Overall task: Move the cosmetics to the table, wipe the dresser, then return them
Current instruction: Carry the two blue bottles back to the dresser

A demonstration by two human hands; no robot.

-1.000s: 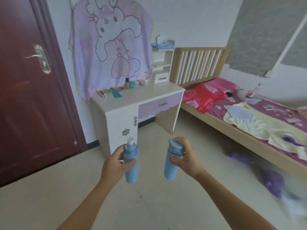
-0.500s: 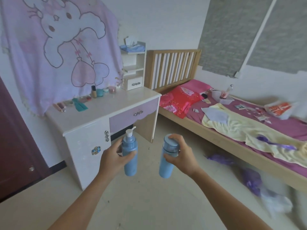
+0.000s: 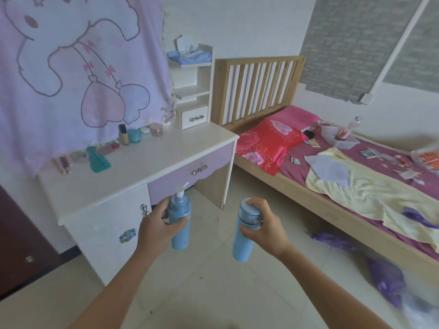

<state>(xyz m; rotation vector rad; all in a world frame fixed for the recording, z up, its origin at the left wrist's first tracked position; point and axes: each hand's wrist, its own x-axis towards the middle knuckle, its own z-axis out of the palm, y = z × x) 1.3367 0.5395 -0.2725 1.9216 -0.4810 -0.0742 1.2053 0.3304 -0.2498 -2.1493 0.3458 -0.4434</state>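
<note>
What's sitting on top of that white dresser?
Along the back of the dresser: a white shelf unit, three small jars, a tan bottle, a teal tube and some small blurred items. The hanging purple cloth hides the wall behind them.

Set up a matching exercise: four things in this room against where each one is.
Things:
1. pump bottle
2. capped bottle
3. teal jar
4. red pillow

Places:
a. on the bed
b. in the left hand
c. on the dresser
d. in the right hand

Pairs: 1-b, 2-d, 3-c, 4-a.
</note>
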